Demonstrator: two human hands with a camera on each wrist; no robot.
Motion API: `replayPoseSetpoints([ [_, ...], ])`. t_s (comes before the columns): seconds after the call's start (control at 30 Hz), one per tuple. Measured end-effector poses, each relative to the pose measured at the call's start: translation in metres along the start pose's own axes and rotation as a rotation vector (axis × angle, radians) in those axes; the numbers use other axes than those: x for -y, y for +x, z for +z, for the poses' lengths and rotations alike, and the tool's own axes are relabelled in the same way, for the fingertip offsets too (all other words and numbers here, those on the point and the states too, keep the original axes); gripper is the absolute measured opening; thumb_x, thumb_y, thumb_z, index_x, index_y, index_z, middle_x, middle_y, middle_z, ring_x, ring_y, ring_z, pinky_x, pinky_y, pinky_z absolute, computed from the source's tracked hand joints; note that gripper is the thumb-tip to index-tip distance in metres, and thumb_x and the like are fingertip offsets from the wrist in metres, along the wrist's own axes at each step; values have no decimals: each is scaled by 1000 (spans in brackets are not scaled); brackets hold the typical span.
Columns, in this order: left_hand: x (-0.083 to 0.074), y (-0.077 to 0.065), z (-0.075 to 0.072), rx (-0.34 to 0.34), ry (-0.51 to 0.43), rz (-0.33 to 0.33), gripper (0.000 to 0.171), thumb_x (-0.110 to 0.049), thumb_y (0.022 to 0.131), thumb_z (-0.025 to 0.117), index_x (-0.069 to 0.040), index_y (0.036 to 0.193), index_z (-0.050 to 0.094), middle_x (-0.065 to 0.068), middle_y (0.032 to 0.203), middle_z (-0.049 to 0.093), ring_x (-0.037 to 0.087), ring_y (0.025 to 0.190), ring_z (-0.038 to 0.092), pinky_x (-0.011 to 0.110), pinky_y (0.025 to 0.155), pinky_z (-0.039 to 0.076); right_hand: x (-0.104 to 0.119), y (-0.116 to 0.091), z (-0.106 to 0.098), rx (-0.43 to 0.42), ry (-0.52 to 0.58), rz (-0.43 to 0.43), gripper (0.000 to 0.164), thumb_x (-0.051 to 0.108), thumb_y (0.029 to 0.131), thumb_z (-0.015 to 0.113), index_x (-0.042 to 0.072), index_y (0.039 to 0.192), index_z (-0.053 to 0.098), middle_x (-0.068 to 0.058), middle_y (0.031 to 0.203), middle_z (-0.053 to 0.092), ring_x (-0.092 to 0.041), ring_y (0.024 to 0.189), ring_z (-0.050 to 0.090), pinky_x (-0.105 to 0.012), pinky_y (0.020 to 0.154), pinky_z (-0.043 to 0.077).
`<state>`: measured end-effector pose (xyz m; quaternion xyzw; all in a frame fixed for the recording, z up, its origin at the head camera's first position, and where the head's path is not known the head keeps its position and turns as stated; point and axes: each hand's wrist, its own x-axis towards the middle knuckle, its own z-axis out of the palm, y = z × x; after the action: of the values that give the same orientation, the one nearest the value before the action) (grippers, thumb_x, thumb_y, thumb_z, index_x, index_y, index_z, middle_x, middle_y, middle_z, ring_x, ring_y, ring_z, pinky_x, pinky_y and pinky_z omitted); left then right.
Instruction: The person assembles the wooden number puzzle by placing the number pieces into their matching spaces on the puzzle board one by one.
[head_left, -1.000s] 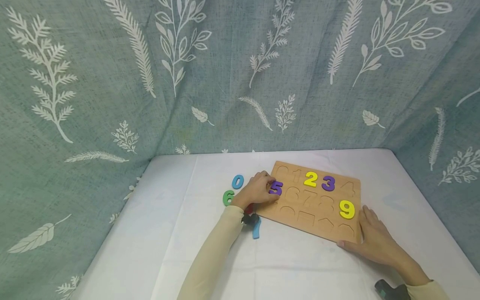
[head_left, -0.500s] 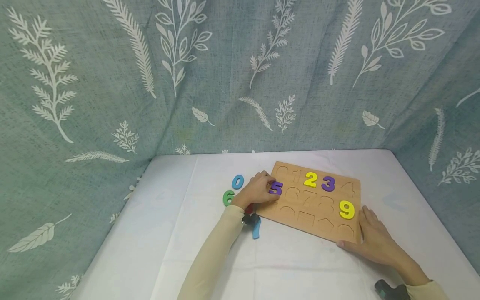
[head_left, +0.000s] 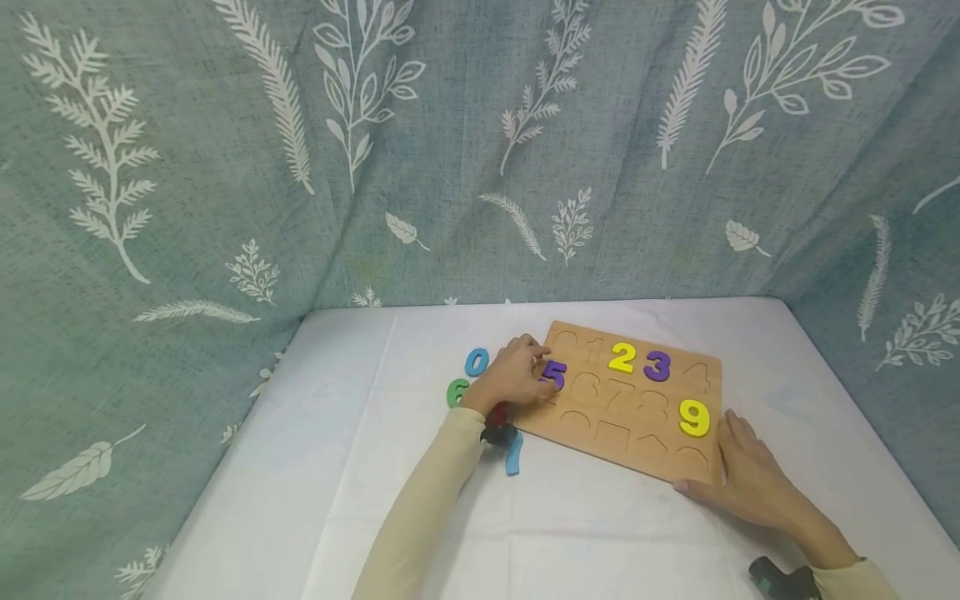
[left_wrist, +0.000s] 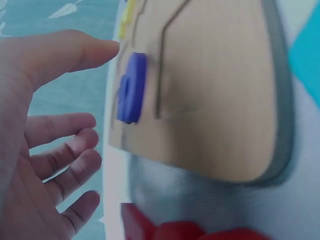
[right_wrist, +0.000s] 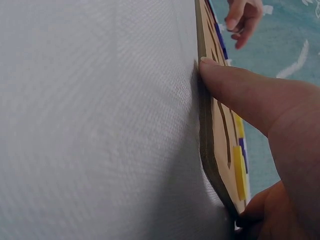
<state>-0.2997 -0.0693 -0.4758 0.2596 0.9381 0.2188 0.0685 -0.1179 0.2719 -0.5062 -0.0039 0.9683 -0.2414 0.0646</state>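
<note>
Wooden number board lies right of centre in the frame, its near corner touched by the right hand, thumb and fingers apart along two edges. At lower centre, a light-blue piece rests on the white cloth. Farther back, the left hand, thumb and fingers parted, hovers beside a purple 5 on the board. A blue 0, yellow 2 and purple 3 lie beyond, before a leaf-patterned curtain across the top.

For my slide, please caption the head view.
Left grip spread beside the purple 5, right grip touching the wooden number board.
</note>
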Motion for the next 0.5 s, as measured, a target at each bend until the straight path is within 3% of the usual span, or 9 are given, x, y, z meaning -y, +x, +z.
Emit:
replayPoseSetpoints([
  [0.23, -1, -8, -22, -20, -49, 22, 73, -44, 87, 78, -6, 147, 57, 12, 133, 57, 26, 123, 51, 46, 104, 40, 0, 0, -1, 2, 0, -2, 136, 64, 78, 79, -19, 156, 5, -48, 160, 6, -65, 148, 10, -78, 115, 17],
  [0.5, 4, -25, -45, -115, -78, 29, 65, -38, 90, 78, -7, 144, 59, 15, 130, 58, 29, 120, 53, 48, 102, 41, 2, 0, -2, 4, -1, 9, 135, 63, 79, 79, -19, 156, 5, -48, 160, 6, -66, 148, 11, -78, 115, 18],
])
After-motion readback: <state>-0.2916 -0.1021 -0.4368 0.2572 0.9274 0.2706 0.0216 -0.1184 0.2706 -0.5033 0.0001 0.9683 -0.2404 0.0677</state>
